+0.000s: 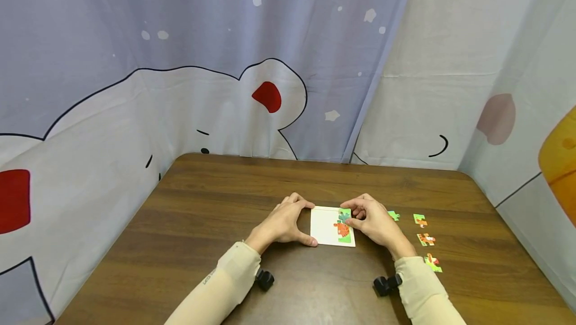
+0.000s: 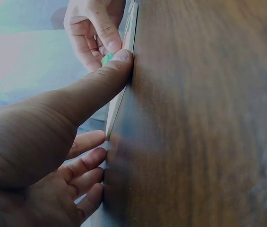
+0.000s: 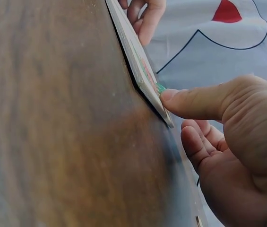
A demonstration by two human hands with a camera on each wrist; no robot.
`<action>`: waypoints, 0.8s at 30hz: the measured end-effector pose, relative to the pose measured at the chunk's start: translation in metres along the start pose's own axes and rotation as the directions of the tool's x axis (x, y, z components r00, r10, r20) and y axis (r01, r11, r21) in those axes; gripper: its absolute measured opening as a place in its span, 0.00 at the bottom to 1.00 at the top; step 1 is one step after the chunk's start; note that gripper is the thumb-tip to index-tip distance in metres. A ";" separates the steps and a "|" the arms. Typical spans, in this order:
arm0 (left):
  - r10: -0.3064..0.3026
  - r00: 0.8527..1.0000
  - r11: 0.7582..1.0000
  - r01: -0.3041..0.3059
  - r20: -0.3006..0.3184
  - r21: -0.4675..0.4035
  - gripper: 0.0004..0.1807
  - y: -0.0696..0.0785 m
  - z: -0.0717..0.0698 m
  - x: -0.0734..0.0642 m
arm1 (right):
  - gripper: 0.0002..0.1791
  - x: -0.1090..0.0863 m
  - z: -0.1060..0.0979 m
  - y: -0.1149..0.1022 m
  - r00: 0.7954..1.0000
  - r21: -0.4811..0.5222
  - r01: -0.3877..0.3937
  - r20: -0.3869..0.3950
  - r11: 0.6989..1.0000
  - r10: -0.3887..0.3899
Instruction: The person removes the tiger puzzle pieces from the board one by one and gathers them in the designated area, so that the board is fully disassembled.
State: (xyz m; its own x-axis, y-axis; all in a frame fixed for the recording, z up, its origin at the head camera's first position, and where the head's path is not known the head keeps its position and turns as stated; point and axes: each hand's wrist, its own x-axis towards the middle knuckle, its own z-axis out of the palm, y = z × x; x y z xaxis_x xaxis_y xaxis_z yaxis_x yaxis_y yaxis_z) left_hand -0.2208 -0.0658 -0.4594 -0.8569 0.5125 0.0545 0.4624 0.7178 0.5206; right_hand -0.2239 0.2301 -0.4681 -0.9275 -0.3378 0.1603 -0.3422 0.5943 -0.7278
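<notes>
A white puzzle board (image 1: 321, 226) lies on the table, with an orange-and-green puzzle piece (image 1: 344, 232) in its lower right part. My left hand (image 1: 283, 221) holds the board's left side, thumb at the near corner and a forefinger at the far one. At the board's upper right, my right hand (image 1: 374, 220) has its thumb and bent fingers at a green puzzle piece (image 1: 344, 214). In the right wrist view the thumb (image 3: 194, 101) touches this green piece (image 3: 160, 88), which sits slightly raised above the board's rim. My fingers partly hide it.
Right of the board lie several loose puzzle pieces: a green one (image 1: 393, 215) by my right hand, then an orange-and-green one (image 1: 420, 220), a striped one (image 1: 425, 239) and a red-and-green one (image 1: 432, 263). A printed curtain (image 1: 202, 110) hangs behind the brown table (image 1: 216, 190).
</notes>
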 end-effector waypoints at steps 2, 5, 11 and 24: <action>-0.003 1.000 1.000 0.003 0.002 -0.001 0.54 0.000 0.000 0.000 | 0.19 0.000 0.000 0.001 1.000 -0.002 -0.001 0.002 1.000 0.001; -0.007 1.000 1.000 0.007 0.004 -0.003 0.54 0.000 0.000 0.000 | 0.19 0.000 -0.001 0.001 1.000 0.008 -0.003 0.006 1.000 0.003; -0.006 1.000 1.000 0.006 0.002 -0.002 0.54 0.000 0.000 0.000 | 0.18 -0.001 -0.002 0.002 1.000 0.049 -0.007 -0.003 0.999 0.007; 0.000 1.000 1.000 0.000 -0.001 0.005 0.54 0.001 -0.001 0.000 | 0.19 -0.001 -0.012 -0.004 0.999 0.149 0.038 -0.038 0.988 -0.033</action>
State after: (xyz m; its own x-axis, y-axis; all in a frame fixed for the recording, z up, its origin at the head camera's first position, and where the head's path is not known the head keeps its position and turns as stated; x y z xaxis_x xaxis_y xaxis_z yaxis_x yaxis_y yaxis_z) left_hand -0.2200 -0.0652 -0.4581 -0.8570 0.5123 0.0553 0.4636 0.7200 0.5164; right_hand -0.2232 0.2374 -0.4572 -0.9209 -0.3288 0.2093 -0.3509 0.4656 -0.8125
